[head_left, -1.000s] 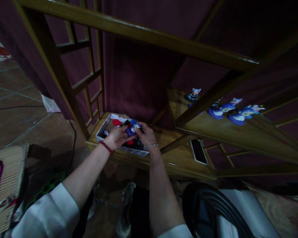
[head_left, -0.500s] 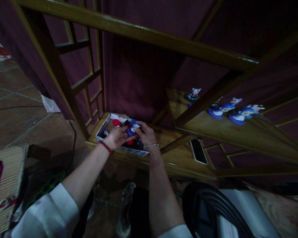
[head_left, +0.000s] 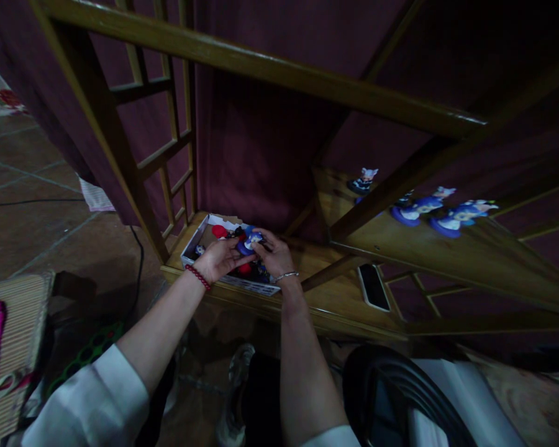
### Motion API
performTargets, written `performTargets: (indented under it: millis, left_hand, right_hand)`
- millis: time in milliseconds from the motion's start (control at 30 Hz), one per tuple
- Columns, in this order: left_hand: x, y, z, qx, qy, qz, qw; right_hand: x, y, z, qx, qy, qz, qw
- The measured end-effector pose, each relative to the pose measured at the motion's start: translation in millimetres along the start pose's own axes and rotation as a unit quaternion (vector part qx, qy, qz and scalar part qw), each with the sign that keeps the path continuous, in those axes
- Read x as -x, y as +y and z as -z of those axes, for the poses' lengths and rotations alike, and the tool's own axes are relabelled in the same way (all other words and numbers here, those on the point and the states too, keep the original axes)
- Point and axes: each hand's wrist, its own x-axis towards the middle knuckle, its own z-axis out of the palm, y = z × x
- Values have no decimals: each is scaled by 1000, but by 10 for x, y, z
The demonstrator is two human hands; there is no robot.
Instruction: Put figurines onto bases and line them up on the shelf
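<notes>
Over a shallow cardboard box (head_left: 193,245) I have a small blue-and-white figurine (head_left: 253,238) on a round purple-blue base between both hands. My left hand (head_left: 220,259) cradles the base from the left, fingers curled under it. From the right, my right hand (head_left: 276,253) grips the figure with thumb and fingers. Inside the box lie more figurines, among them one with a red top (head_left: 218,231); my hands cover part of them. Similar figurines stand on the raised shelf at the right, such as a blue one (head_left: 419,208) and a dark-and-white one (head_left: 364,180).
The wooden rack has a crossbar (head_left: 270,65) above my hands and a lattice side (head_left: 163,161) at left. A phone (head_left: 373,287) lies on the lower shelf, right of the box. A black rounded object (head_left: 391,385) stands at lower right, a woven-topped seat (head_left: 25,323) at left.
The view has shifted very slightly. Both hands stay on the figurine over the box, with hardly any visible movement.
</notes>
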Motion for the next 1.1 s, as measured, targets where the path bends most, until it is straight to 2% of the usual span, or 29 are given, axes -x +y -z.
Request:
performTargets:
  millis: [333, 733, 1100]
  left_hand:
    - [-3, 3, -3, -3, 6, 3, 1000]
    - [31, 10, -30, -5, 14, 2, 1000]
    - [40, -4, -49, -13, 8, 0, 1000]
  right_hand:
    - [39, -116, -14, -27, -24, -5, 999]
    - [30, -76, -4, -40, -45, -8, 998]
    - [9, -27, 4, 43, -22, -3, 999]
